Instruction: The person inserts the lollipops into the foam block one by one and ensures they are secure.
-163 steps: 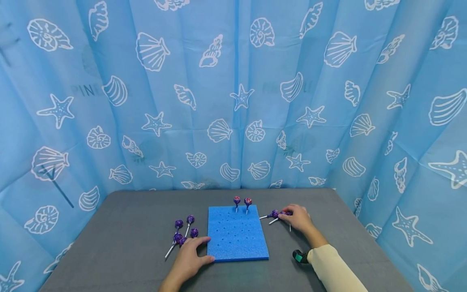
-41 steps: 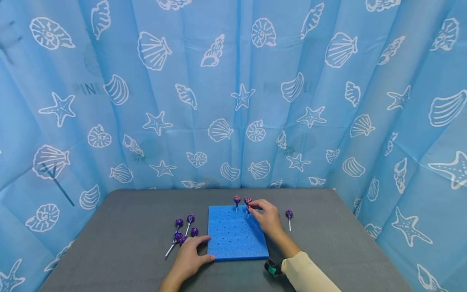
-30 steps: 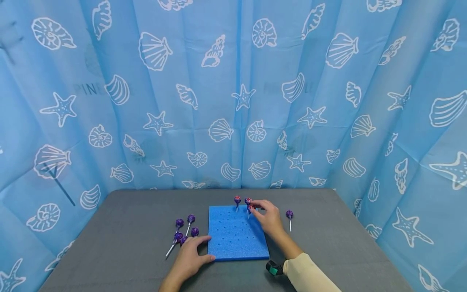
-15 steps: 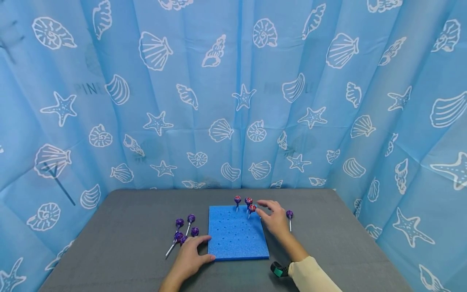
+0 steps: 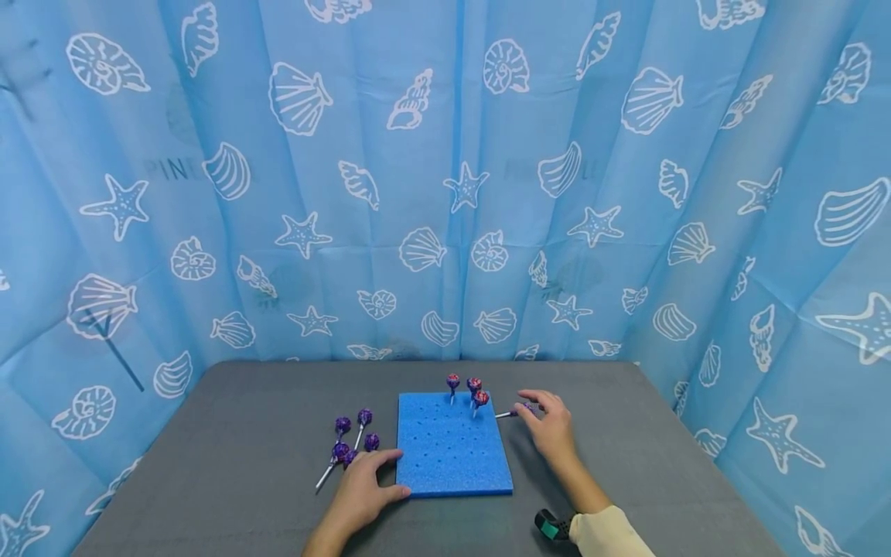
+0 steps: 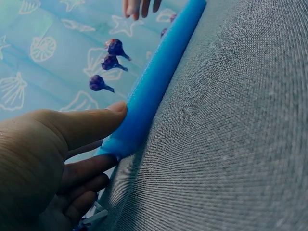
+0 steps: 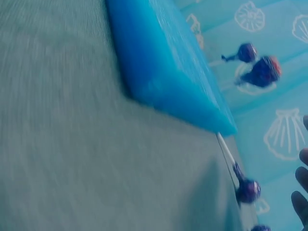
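A blue foam block [image 5: 452, 449] with rows of small holes lies on the grey table. In its far right part, three purple-and-red wrapped lollipops [image 5: 481, 398] stand upright on their sticks. My left hand [image 5: 362, 491] rests at the block's near left corner, thumb on the front side and fingers along the left side. To the right of the block, my right hand [image 5: 552, 429] hovers with fingers apart, over a lollipop [image 7: 248, 190] lying with its white stick toward the block. Another lollipop [image 7: 261, 228] shows at the bottom edge of the right wrist view.
Several purple lollipops [image 5: 340, 451] lie in a loose group left of the block, partly behind the left hand. A blue curtain [image 5: 445, 193] with white shell prints hangs behind the table. The right wrist wears a black band [image 5: 550, 526].
My right hand brought a lollipop from the right to the block, where it now stands upright. The hand let go and moved back right toward the lying lollipops. The left hand stayed put.
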A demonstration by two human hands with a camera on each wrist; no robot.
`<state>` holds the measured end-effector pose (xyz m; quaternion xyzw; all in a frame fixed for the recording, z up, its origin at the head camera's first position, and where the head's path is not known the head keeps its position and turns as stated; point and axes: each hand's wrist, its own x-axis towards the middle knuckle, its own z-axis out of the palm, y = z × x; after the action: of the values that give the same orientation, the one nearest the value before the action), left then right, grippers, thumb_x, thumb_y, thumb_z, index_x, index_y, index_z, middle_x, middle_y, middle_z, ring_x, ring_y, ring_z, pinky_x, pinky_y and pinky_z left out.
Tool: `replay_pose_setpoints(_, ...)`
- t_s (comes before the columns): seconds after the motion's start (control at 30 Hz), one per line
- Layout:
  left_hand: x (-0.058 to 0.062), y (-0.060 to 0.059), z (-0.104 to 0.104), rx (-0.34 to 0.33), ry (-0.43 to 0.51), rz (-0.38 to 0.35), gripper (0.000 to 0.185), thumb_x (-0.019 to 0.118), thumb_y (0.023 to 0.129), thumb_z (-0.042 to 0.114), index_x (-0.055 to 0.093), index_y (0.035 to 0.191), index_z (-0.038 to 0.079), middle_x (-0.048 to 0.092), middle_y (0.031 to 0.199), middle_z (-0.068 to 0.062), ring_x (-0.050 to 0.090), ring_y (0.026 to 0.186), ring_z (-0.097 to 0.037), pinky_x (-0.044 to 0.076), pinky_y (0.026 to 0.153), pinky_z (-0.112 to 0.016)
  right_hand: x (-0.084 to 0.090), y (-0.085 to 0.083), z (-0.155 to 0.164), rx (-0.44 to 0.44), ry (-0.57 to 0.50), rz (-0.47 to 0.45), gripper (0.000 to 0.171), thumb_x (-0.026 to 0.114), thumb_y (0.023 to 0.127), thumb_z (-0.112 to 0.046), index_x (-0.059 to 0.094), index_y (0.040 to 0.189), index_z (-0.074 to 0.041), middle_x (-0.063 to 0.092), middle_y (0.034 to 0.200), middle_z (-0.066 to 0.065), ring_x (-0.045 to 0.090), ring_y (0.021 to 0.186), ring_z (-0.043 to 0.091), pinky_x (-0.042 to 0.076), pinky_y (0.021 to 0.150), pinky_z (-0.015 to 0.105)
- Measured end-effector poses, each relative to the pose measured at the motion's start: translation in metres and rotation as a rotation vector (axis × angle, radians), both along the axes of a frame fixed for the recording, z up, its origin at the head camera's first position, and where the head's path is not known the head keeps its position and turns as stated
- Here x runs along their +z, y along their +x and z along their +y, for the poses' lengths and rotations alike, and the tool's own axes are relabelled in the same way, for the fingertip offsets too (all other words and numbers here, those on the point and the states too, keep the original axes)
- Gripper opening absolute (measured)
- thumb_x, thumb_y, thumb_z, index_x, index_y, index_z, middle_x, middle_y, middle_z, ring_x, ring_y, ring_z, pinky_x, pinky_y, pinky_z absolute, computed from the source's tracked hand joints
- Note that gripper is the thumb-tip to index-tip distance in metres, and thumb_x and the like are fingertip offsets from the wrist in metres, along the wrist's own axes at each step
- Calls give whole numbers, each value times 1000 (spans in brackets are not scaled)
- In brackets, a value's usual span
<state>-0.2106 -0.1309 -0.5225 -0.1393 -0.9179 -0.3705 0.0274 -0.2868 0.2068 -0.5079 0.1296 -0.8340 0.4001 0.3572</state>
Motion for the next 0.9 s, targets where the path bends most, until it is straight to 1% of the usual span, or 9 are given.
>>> replay_pose_setpoints(0.1,-1,0,0,-1,1,9,61,82,74,40,64,124,11,63,124,-11,53,111,-32,41,92,-55,-1,1,11,-40,4,-35,24,80,76,0,72,99,-1,70,97,13,60,91,33,48,77,50)
replay_pose_setpoints(0.17,-2,0,0,0,1,3,60,82,74,40,64,124,12,62,125,-11,53,111,-32,41,92,-55,-2,1,19,-63,7,-67,26,80,77,-1,72,101,0,69,99,15,60,94,37,46,79,52)
replay_pose_setpoints(0.27,-2,-1,0,4,0,-7,61,82,74,41,64,125,12,62,125,-11,53,112,-33,41,92,-56,-5,1,28,-95,9,-128,28,80,78,-4,71,105,0,68,101,18,60,97,38,45,82,53)
replay_pose_setpoints(0.4,-1,-1,-1,4,-1,-33,61,82,74,41,64,125,13,61,126,-11,52,113,-33,41,93,-57,-8,2,38,-127,38,-196,30,79,80,-5,69,109,0,67,105,19,61,97,37,47,81,53)
replay_pose_setpoints(0.57,-1,-1,-1,7,2,-53,61,82,75,41,64,126,14,61,127,-12,52,113,-33,40,93,-57,-10,2,47,-137,53,-261,34,78,81,-7,67,112,1,65,109,23,61,100,40,46,83,55)
replay_pose_setpoints(0.73,-1,-2,0,17,6,-62,61,82,74,41,64,126,14,61,127,-11,52,114,-33,40,94,-57,-9,-2,54,-122,79,-388,43,77,82,-11,62,121,1,61,114,25,60,102,41,45,86,56)
replay_pose_setpoints(0.83,-1,-2,0,19,5,-61,61,82,74,41,64,126,14,61,126,-11,52,114,-33,40,94,-57,-10,-5,57,-123,89,-451,47,75,83,-11,59,126,1,59,117,27,61,101,41,49,82,53)
replay_pose_setpoints(0.9,-1,-2,0,18,3,-59,61,82,74,41,64,125,14,61,126,-11,52,113,-33,40,94,-57,-10,-6,59,-125,97,-474,49,75,84,-10,58,128,2,58,118,27,63,97,39,51,76,50)
